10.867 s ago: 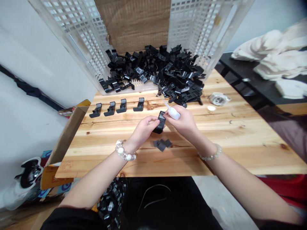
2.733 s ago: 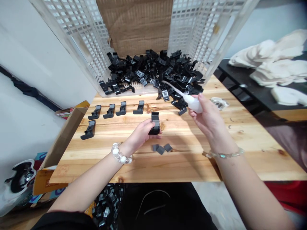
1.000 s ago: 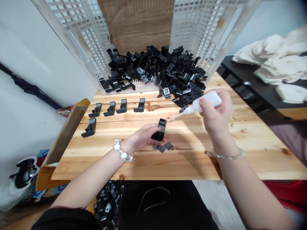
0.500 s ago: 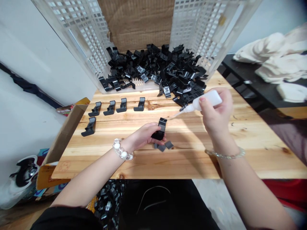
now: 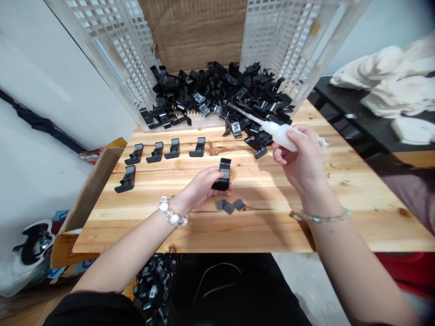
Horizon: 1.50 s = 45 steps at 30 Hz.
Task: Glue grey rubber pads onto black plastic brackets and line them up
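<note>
My left hand (image 5: 200, 186) grips a small black plastic clip (image 5: 223, 173) just above the wooden table (image 5: 340, 199). Three little dark grey pads (image 5: 231, 206) lie on the wood right below the clip. My right hand (image 5: 302, 158) holds a white squeeze bottle (image 5: 280, 134) with a long thin nozzle that points up and left, away from the clip, toward the heap of black clips (image 5: 220, 97).
A white lattice crate (image 5: 112, 50) lies tipped at the table's back with the heap spilling out. Several finished clips (image 5: 163, 151) stand in a row at the left, one more (image 5: 125, 179) nearer me. A cardboard box (image 5: 91, 190) is left; white cloth (image 5: 390, 86) right.
My right hand has swung the bottle's nozzle off the clip, up and back toward the heap. My left hand has turned the clip slightly and raised it.
</note>
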Each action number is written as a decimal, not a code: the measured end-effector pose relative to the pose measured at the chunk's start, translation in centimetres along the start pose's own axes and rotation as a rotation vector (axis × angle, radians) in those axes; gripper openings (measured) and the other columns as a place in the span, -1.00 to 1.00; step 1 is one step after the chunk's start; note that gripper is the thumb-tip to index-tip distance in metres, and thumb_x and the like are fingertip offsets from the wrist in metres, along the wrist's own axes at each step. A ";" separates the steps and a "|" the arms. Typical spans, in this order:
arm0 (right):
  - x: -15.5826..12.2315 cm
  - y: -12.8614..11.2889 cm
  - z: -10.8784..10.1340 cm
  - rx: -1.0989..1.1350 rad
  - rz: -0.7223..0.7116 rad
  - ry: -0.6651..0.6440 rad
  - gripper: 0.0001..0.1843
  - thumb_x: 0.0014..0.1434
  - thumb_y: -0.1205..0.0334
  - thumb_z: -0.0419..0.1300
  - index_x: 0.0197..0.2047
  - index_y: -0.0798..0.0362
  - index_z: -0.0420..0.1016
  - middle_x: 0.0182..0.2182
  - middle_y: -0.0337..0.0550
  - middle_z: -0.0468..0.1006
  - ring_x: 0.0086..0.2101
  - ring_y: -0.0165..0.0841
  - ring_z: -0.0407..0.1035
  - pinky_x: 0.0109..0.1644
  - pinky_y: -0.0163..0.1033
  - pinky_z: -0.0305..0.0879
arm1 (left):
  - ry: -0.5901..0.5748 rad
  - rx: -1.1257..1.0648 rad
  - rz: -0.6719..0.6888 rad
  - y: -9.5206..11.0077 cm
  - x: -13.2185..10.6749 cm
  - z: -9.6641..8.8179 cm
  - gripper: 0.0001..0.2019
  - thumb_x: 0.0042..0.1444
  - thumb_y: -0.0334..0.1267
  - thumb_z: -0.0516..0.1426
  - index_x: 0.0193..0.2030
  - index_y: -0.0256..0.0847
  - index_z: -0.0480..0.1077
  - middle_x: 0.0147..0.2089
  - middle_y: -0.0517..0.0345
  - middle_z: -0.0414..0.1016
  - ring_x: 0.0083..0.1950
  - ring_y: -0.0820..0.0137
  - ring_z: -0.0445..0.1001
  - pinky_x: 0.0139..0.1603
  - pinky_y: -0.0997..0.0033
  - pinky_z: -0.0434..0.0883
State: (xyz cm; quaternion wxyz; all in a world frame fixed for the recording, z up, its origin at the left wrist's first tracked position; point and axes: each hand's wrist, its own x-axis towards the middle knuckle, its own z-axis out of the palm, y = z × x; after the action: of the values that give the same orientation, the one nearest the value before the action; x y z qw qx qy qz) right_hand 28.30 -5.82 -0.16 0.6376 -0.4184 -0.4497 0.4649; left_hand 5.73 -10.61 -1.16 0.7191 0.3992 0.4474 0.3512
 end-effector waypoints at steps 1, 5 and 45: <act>-0.1 -0.1 0.0 0.022 0.062 -0.055 -0.65 0.05 0.07 0.28 -0.30 -0.08 0.14 -0.51 -0.29 0.50 -0.62 -0.43 0.27 -0.63 -0.33 -0.06 | 0.016 -0.006 0.022 0.0 0.0 0.0 -0.86 0.24 -0.33 0.06 -0.24 -0.33 0.41 -0.33 0.02 0.51 -0.31 0.38 0.52 -0.24 0.36 0.52; -1.1 -0.2 1.0 0.047 0.281 -0.203 -0.59 -0.10 0.19 0.40 -0.30 -0.04 0.22 -0.38 -0.23 0.57 -0.47 -0.39 0.45 -0.63 -0.41 0.09 | 0.048 0.001 0.087 0.0 0.2 -0.2 -0.89 0.23 -0.28 0.09 -0.22 -0.28 0.37 -0.31 0.05 0.50 -0.28 0.37 0.52 -0.23 0.37 0.51; -3.3 2.3 3.9 -0.352 0.129 -0.242 -0.73 -0.16 0.16 0.42 -0.43 0.11 0.49 -0.47 -0.24 0.45 -0.42 -0.38 0.27 -0.28 -0.21 0.18 | -0.048 0.088 -0.033 -0.5 -0.3 0.5 -0.85 0.31 -0.26 0.04 -0.20 -0.29 0.35 -0.34 0.06 0.54 -0.33 0.39 0.59 -0.24 0.37 0.55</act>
State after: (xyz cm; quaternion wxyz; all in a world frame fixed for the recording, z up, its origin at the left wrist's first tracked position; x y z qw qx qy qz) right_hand 23.55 -8.06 -1.96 0.4649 -0.4922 -0.5696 0.4660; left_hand 6.18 -11.20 -1.34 0.7171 0.4315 0.4514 0.3095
